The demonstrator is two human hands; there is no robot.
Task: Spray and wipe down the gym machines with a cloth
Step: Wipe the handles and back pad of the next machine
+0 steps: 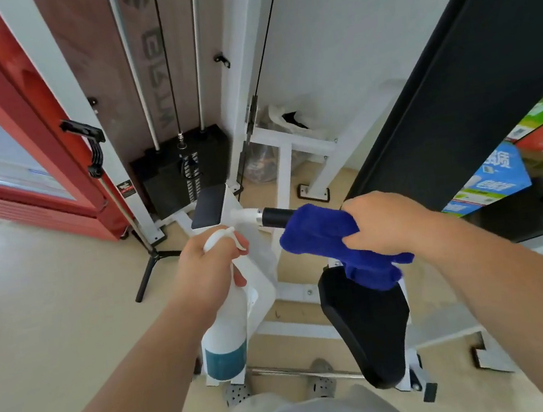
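1. The right hand (393, 221) is curled round a blue cloth (318, 230), squeezing it onto the machine's handle bar, whose black grip (276, 216) pokes out just past the cloth.
2. The left hand (212, 265) grips the neck of a white spray bottle (226, 332), fingers wrapped by the trigger.
3. The cloth looks soft and thick (microfibre, I'd guess), so it should mould round the bar; a bunched handful gives the best purchase.
4. The bottle seems light, with only a low band of bluish liquid. The plastic may get slippery when wet, so the neck is the place to hold it.
5. Below sits the black seat pad (368, 324), a loose tail of cloth drooping toward it.
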